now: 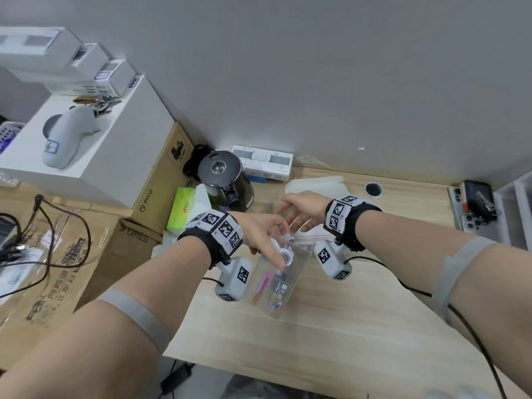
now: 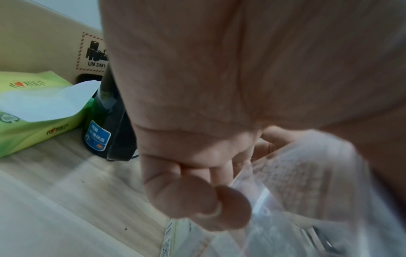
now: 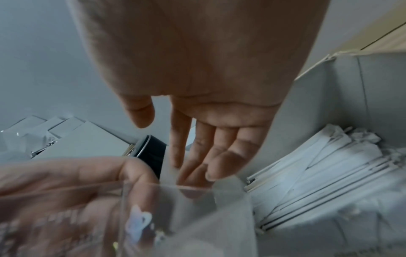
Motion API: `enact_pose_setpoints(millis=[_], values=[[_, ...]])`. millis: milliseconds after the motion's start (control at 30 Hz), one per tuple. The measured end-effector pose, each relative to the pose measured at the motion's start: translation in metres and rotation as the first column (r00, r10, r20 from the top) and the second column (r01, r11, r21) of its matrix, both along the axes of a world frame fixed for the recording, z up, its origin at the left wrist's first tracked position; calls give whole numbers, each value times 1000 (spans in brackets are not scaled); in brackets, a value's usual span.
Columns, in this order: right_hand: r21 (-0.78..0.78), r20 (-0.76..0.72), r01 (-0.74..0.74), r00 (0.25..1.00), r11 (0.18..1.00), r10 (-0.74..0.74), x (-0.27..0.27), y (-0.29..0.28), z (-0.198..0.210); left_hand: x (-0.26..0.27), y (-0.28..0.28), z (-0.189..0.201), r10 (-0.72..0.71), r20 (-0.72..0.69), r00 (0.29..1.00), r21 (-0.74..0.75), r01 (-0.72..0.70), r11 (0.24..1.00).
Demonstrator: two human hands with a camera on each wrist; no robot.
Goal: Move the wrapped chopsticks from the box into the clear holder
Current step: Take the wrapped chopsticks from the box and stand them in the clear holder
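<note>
The clear holder (image 1: pixel 283 280), a see-through box with stickers on it, stands tilted on the wooden table. My left hand (image 1: pixel 264 237) grips it near the rim; the left wrist view shows the left hand (image 2: pixel 197 191) with fingers curled on the holder's wall (image 2: pixel 296 182). My right hand (image 1: pixel 296 208) hovers just behind the holder with straight, spread fingers and holds nothing. In the right wrist view the right hand (image 3: pixel 193 165) points down at the holder rim (image 3: pixel 186 187). Beside it, several white wrapped chopsticks (image 3: pixel 329 173) lie in the white box (image 3: pixel 329 104).
A black kettle (image 1: pixel 224 180) and a green tissue pack (image 1: pixel 184 208) stand left of the hands. Cardboard boxes (image 1: pixel 161 180) crowd the left side. Phones and keys (image 1: pixel 475 205) lie at the right edge beside clear drawers (image 1: pixel 515 208). A cable hole (image 1: pixel 373 189) sits behind.
</note>
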State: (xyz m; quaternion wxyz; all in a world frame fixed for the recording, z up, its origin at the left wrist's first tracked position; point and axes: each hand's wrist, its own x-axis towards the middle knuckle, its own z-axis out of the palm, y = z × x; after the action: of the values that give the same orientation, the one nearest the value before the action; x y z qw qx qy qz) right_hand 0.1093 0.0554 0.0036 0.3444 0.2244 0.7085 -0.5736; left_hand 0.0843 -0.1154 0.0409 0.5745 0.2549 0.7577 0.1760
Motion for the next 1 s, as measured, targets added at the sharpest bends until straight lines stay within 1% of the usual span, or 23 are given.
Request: enact_pose_setpoints(millis=[67,133,167,267,333,367,433,500,533,567,633,700,767,833,900,1000], values=[[33,32,-83,996,996,81,0,-6,-4,0,-5,2,4,22,1000,-17,-4,1000],[128,65,-187,982,974,179,3,-14,-9,1,-10,1,25,43,999,-21,-24,999],[187,68,-214,976,959,205,6,-17,-13,1,-12,0,37,54,998,-13,-36,999],[288,43,-224,974,931,222,11,-21,-24,4,-18,-5,78,67,995,16,-79,997],[280,18,-241,969,929,246,11,-21,-26,5,-19,-8,93,52,994,24,-95,995],[243,-4,-222,973,944,230,11,-20,-26,5,-18,-9,97,47,994,29,-98,995],[166,-62,-122,989,979,133,10,-13,-23,5,-15,-12,98,51,994,39,-100,994],[228,-129,-50,988,972,81,8,1,-24,3,-9,-14,82,57,995,37,-84,996],[302,-133,-60,986,951,104,6,9,-24,2,-6,-13,75,55,996,36,-77,996],[401,-113,-113,979,909,171,5,18,-24,0,-2,-13,68,50,996,37,-70,997],[595,3,-299,929,746,369,4,35,-26,-3,6,-12,58,37,998,42,-59,997],[677,128,-449,852,583,507,4,45,-32,-5,12,-13,58,40,998,41,-59,997],[693,195,-542,775,474,601,5,50,-42,-7,17,-16,38,39,999,29,-39,999],[691,233,-610,696,387,679,5,51,-53,-8,20,-22,37,48,998,23,-38,999],[695,248,-645,631,319,735,5,50,-63,-8,20,-27,55,74,996,17,-56,998],[707,275,-664,574,242,772,5,48,-74,-10,22,-34,61,93,994,4,-62,998]])
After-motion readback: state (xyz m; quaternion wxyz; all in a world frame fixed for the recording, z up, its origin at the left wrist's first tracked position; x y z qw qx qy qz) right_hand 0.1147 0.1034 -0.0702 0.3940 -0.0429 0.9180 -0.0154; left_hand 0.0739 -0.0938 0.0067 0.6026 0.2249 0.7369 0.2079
